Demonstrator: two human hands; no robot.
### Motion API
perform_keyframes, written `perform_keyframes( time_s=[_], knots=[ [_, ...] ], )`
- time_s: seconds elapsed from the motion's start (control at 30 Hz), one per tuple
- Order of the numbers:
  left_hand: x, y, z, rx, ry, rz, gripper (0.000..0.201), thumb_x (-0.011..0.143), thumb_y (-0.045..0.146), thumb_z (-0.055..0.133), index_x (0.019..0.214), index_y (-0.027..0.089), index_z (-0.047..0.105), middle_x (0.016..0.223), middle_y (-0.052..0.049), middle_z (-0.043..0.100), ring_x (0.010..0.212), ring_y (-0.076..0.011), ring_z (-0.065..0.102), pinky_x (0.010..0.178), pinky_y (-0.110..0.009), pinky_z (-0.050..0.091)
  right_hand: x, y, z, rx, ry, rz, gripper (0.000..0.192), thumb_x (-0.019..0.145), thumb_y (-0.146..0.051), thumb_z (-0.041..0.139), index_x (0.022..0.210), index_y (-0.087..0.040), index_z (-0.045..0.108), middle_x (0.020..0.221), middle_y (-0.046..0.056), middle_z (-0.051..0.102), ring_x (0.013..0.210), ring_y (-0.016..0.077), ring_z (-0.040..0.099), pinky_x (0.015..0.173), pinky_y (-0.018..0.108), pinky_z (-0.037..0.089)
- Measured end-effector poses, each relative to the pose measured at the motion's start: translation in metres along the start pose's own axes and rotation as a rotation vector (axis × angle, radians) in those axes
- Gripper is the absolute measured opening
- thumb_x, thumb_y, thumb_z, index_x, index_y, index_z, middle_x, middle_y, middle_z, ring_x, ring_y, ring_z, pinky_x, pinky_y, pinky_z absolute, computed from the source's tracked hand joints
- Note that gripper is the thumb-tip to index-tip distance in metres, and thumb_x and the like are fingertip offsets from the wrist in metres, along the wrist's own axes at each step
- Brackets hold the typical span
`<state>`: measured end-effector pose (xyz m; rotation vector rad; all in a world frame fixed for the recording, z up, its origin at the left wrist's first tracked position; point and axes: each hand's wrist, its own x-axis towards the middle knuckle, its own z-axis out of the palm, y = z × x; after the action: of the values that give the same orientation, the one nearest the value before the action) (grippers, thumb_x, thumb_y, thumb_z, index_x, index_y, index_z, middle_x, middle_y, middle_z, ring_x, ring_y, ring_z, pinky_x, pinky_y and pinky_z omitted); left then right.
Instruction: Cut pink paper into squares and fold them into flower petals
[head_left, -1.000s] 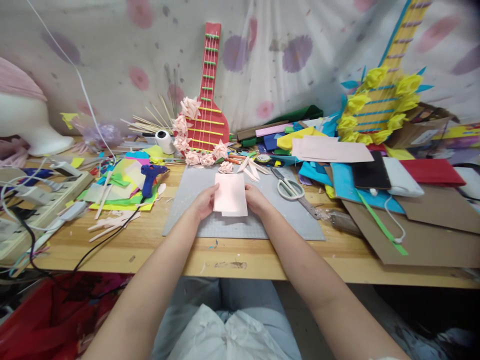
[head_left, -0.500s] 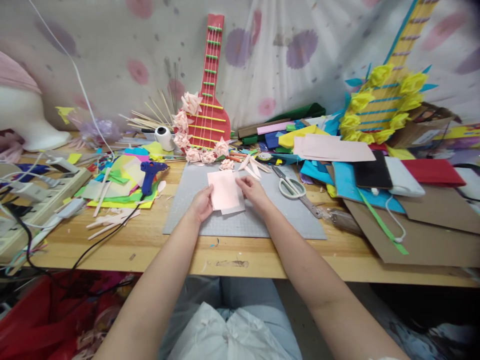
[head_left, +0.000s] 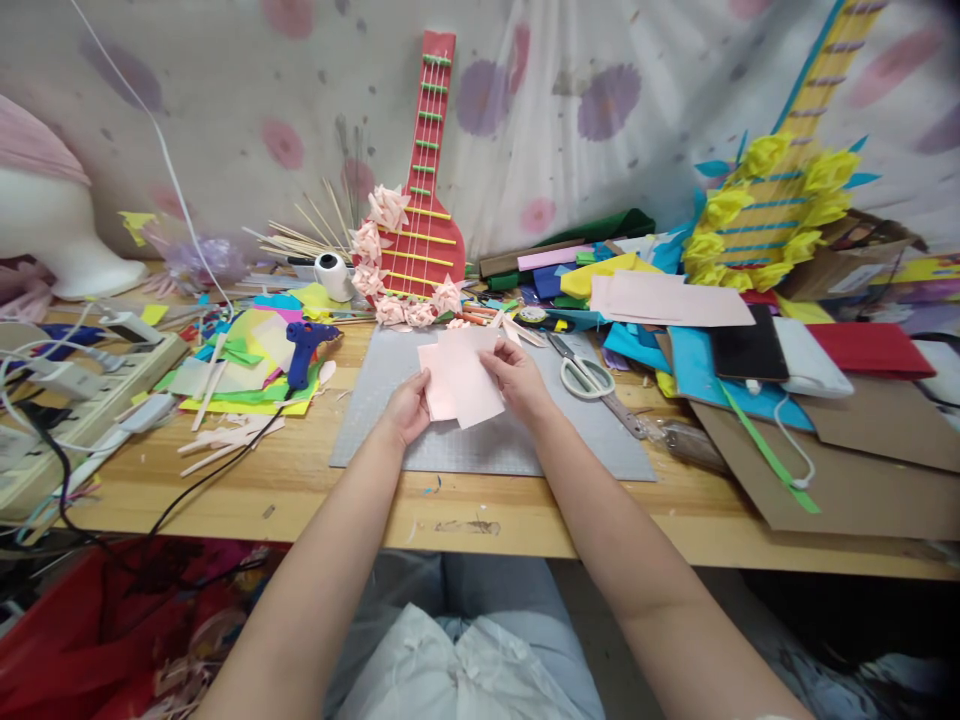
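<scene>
Over a flat grey cutting mat (head_left: 375,440) near the front edge of the wooden bench (head_left: 360,510), the left hand (head_left: 409,408) pinches a pale pink square paper sheet (head_left: 441,397) in its fingers, while the right hand (head_left: 519,378) pinches a second pale pink paper sheet (head_left: 474,378) overlapping it.

Desk (head_left: 307,500) bright, light soft; deep shadow beneath; edges stretched, top right corner dark.

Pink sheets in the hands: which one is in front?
The right sheet, pinched by the right hand; it overlaps the left sheet, held by the left hand, hiding part of it.
</scene>
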<state>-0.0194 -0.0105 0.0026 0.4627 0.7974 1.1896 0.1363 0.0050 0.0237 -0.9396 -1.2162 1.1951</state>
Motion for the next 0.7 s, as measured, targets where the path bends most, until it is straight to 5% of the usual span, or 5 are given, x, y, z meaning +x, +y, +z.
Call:
perform_keyframes(
  time_s=[0.4, 0.7],
  knots=[
    [-0.002, 0.001, 0.004, 0.061, -0.001, 0.023, 0.022, 0.081, 0.014, 0.045, 0.094, 0.009, 0.062, 0.084, -0.008, 0.070, 0.079, -0.0173, 0.065, 0.087, -0.035, 0.047, 0.002, 0.019, 0.017, -0.522, 0.099, -0.086, 0.017, 0.068, -0.036, 0.052, 0.072, -0.019, 0.053, 0.069, -0.002, 0.057, 0.058, 0.0114, 0.046, 0.059, 0.025, 0.036],
    [-0.005, 0.004, 0.006, 0.008, -0.010, -0.029, 0.032, 0.087, 0.027, 0.038, 0.105, 0.010, 0.058, 0.094, -0.008, 0.068, 0.093, -0.0180, 0.062, 0.091, -0.034, 0.044, -0.001, 0.017, 0.019, -0.600, 0.172, -0.064, 0.018, 0.070, -0.037, 0.050, 0.073, -0.020, 0.055, 0.073, 0.000, 0.060, 0.061, 0.0130, 0.049, 0.061, 0.026, 0.036]
  ],
)
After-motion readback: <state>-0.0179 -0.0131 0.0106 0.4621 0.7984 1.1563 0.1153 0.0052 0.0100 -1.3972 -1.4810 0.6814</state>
